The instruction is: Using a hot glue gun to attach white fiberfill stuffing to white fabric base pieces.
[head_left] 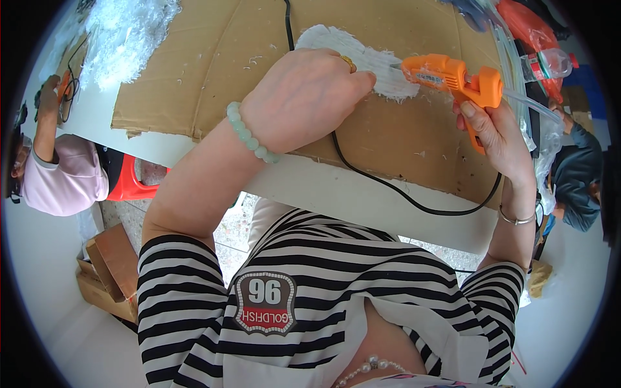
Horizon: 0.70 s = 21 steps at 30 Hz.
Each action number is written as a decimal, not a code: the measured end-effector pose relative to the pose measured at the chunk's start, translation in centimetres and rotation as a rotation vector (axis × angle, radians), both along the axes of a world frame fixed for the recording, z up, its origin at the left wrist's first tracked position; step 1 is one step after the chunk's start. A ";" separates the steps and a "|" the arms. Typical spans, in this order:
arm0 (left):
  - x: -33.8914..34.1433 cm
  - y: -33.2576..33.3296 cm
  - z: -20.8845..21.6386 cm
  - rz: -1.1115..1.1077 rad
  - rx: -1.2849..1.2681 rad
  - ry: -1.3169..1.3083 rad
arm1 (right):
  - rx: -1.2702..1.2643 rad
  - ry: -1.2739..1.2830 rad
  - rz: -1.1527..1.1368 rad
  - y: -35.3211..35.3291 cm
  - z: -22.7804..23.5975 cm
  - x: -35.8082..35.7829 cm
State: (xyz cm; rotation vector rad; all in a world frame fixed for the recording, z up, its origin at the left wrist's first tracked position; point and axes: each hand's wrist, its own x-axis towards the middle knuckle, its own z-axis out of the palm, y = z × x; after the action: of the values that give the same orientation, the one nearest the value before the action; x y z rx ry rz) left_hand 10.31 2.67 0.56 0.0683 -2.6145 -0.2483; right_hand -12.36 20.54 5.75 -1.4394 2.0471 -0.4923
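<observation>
My right hand (495, 132) is wrapped around the handle of an orange glue gun (440, 70). Its nozzle points left, over the right part of a flat white fibrous piece (388, 74) with frayed edges. That piece lies on a brown cardboard sheet (414, 139). My left hand (309, 97) is closed with its back up, over the near left part of the white piece. Its curled fingertips are hidden, so what they pinch, if anything, does not show.
A black cord (414, 204) loops along the table's near edge (362, 204). White fluffy fibre (126, 39) is heaped at far left. A plastic bottle (548, 64) and red bag (527, 26) are at far right. People sit left (65, 174) and right (576, 174).
</observation>
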 end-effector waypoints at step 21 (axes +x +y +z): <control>0.0 0.0 0.2 0.037 -0.020 -0.080 | -0.084 -0.085 -0.050 1.9 -0.7 -0.5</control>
State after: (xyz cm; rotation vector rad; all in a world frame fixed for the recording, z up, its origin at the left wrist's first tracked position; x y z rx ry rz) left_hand 10.35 2.70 0.73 0.1224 -2.6916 -0.2106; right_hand -12.88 22.44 5.03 -1.3943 2.0202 -0.6563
